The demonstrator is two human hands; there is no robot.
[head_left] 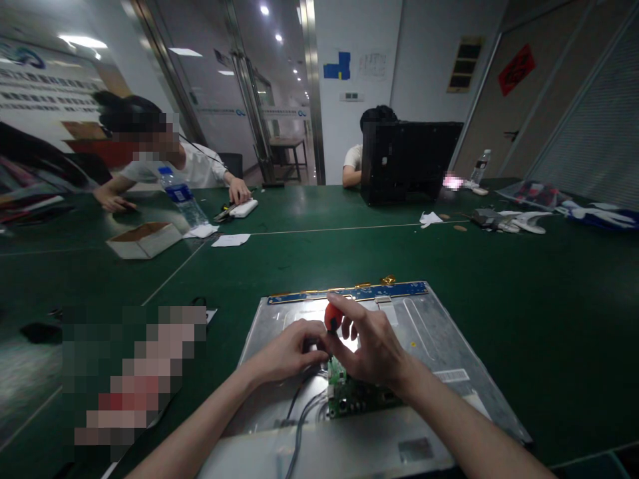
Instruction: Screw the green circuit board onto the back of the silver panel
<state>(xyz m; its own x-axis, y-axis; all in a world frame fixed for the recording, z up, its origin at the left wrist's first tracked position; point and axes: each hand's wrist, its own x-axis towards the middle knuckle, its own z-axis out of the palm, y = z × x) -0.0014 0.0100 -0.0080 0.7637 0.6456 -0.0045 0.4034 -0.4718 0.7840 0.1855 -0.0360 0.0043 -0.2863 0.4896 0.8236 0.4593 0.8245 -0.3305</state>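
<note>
A flat metal-backed display panel (pixel 439 352) lies face down before me, with a narrow blue circuit strip (pixel 404 290) along its far edge. My right hand (pixel 377 342) grips a screwdriver (pixel 333 317) by its red-orange handle, held upright over the left part of a green circuit board (pixel 352 396). Beside the tool, my left hand (pixel 284 350) has its fingers curled in at the board's upper left corner; what they pinch is hidden. Dark and grey wires (pixel 299 426) run from the board's left side toward me. The screwdriver's tip is hidden by my fingers.
Left of the panel lies a blurred-out flat item (pixel 144 372). Farther off stand an open cardboard box (pixel 144 241), a water bottle (pixel 184 199) and a black monitor-like casing (pixel 409 163). Two people sit across the green table (pixel 299 259). Gloves (pixel 524 219) lie at the right.
</note>
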